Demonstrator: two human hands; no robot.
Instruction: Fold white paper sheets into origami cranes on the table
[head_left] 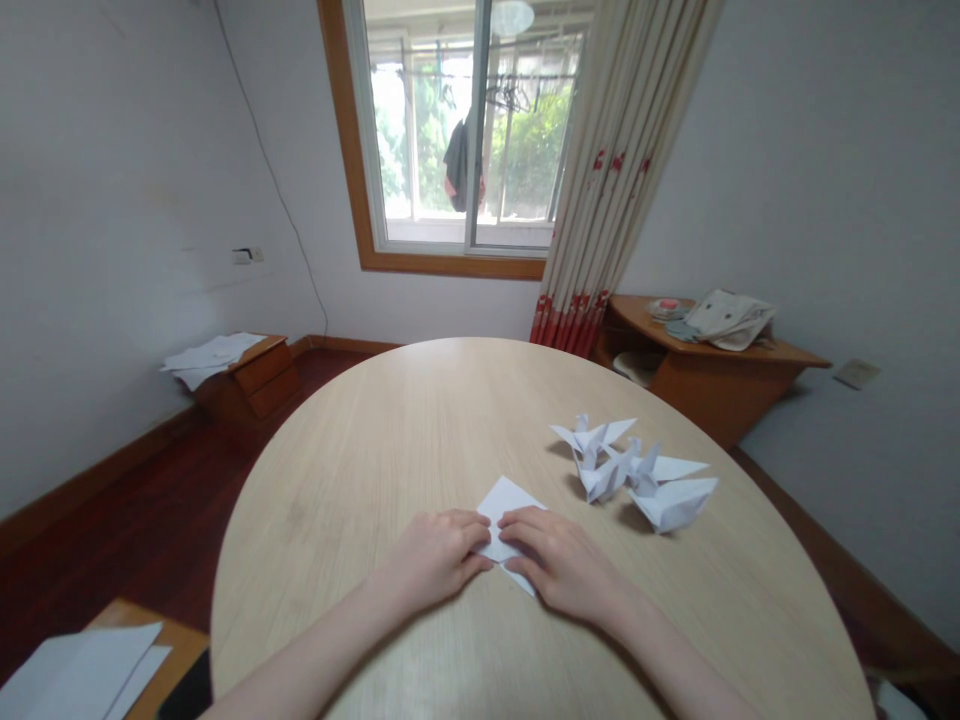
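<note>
A small folded piece of white paper (504,505) lies flat on the round light wooden table (390,440). My left hand (437,557) presses on its left part with curled fingers. My right hand (559,560) presses on its right part, fingers bent down onto the sheet. Both hands cover the paper's near half. To the right of my hands sit three finished white paper cranes (631,472), close together on the tabletop.
A low wooden cabinet (251,372) with white sheets stands at the left wall. A wooden corner desk (705,365) with cloth and small items is at the right. Loose white sheets (75,670) lie on a stand at bottom left. Curtain (622,170) and window behind.
</note>
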